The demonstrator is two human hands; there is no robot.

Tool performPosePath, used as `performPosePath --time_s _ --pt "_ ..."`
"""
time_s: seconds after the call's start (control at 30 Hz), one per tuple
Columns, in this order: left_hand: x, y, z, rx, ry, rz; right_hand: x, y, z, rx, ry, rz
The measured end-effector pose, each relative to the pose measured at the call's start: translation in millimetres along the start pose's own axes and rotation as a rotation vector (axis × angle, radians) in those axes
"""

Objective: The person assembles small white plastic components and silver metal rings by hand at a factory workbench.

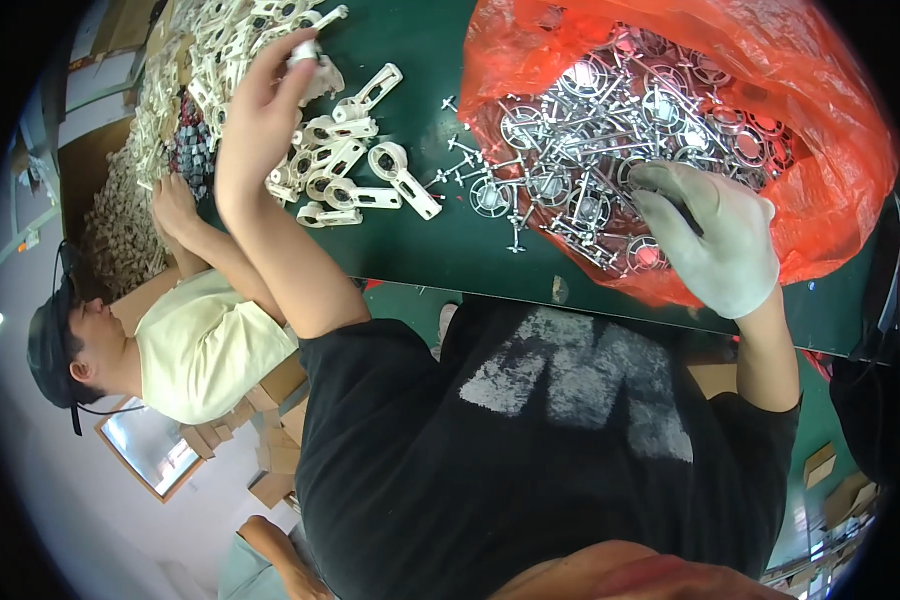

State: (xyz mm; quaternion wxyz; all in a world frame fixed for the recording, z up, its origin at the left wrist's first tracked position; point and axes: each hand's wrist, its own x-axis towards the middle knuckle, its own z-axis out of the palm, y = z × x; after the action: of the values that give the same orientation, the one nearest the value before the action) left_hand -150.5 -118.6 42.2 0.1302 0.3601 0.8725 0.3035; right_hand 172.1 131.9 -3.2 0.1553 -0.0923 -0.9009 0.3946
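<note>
My bare left hand (262, 120) is raised over the left side of the green table, its fingers closed on a small white plastic piece (305, 52). Just beyond and below it lie several cream plastic handle-shaped parts (345, 160), each with a round ring end. On the right, my right hand (715, 240) wears a pale glove and hovers at the heap of silver parts (590, 130). Its thumb and fingers are curved with a gap between them, and nothing shows in that gap. These silver pieces have thin rods and round wheel-like frames, and most lie in an open red plastic bag (820, 170).
A co-worker in a pale yellow shirt (205, 345) and dark hat stands at the left, one hand (175, 210) at a large pile of cream parts (130, 215). Small grey and red pieces (195, 145) lie beside that pile. The green table's (420, 250) near edge runs before my body.
</note>
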Motion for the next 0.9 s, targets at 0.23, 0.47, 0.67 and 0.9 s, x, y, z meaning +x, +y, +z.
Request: performPosePath --time_s 0.23,0.47,0.67,0.9 --pt "-13.6 35.2 3.9 -0.361 0.21 0.194 3.6 3.2 3.2 0.019 0.038 -0.025" --pt "-25.7 110.1 87.1 -0.791 -0.306 0.381 13.1 10.7 6.0 -0.047 0.207 -0.169" --pt "-17.4 131.5 129.7 -0.832 -0.557 0.315 0.1 10.0 7.5 -0.02 0.127 0.062" --pt "2.1 99.2 145.7 0.321 0.074 0.614 2.3 -0.2 1.4 -0.072 0.21 0.268"
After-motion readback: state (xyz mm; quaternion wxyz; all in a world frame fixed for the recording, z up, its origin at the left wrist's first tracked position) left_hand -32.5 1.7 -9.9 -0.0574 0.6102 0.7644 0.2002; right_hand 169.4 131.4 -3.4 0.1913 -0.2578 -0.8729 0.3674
